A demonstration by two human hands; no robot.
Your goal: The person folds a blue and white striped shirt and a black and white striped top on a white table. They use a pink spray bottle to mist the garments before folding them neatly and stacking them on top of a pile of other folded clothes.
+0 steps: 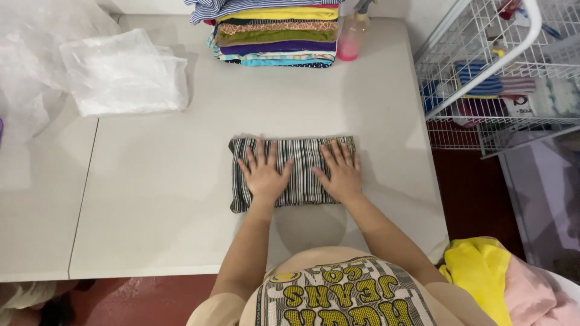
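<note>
A folded striped garment (293, 174) lies mid-table (181, 199). The left hand (264, 175) and right hand (342, 172) press flat on it, fingers spread, gripping nothing. Beyond sit stacked folded clothes (275, 33) and, seemingly, a pink spray bottle (351, 36).

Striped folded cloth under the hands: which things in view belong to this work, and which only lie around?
In the work:
striped folded cloth
left hand, flat on it
right hand, flat on it

Lying about:
stack of folded clothes
pink spray bottle
plastic bags
wire basket
yellow garment
</note>
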